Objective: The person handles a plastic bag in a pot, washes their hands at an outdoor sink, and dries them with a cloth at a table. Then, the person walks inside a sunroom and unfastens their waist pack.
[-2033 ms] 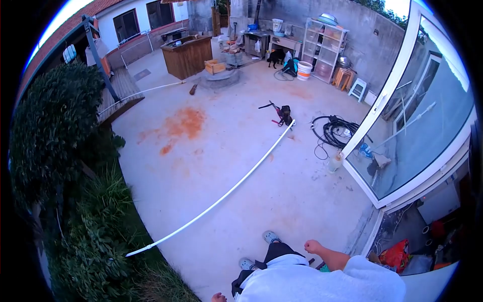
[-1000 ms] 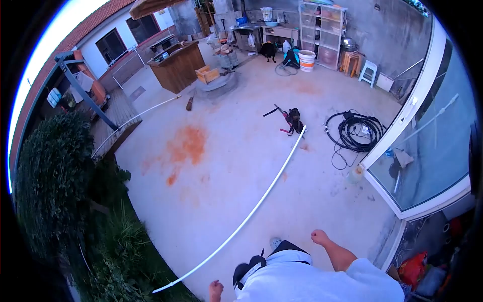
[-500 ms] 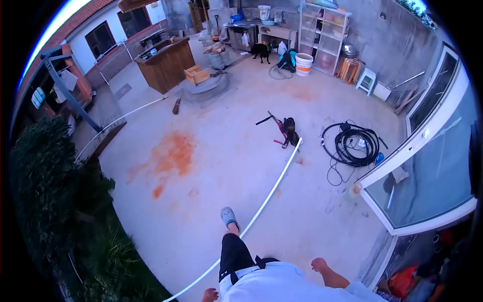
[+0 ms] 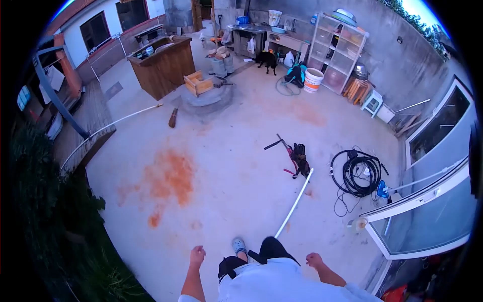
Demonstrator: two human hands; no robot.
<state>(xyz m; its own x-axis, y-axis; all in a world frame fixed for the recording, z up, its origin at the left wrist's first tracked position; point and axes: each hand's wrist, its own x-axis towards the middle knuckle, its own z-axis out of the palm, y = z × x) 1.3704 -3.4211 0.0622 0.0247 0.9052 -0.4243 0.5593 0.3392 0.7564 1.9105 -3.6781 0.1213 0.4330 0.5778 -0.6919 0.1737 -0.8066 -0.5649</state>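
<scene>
My left hand (image 4: 197, 254) hangs over the concrete beside my left leg, its fingers loosely curled, with what they hold, if anything, too small to tell. On the other side, my right hand (image 4: 314, 260) is closed in a loose fist away from every object. Between them a grey clog (image 4: 239, 245) shows on one foot. A long white pipe (image 4: 294, 209) lies on the ground, its near part hidden behind my body. Its far end touches or nearly touches a black and red strap harness (image 4: 299, 157).
Coiled black hose (image 4: 358, 173) lies right, near the open glass door (image 4: 422, 226). Ahead stand a wooden counter (image 4: 163, 70), a white bucket (image 4: 313, 80), a shelf rack (image 4: 334, 55) and a black dog (image 4: 266, 60). Bushes (image 4: 50, 226) line the left. A brush (image 4: 173, 118) lies ahead.
I have moved forward across the pipe, so less of it shows. My left hand has risen further into view. The harness and hose appear lower in the view.
</scene>
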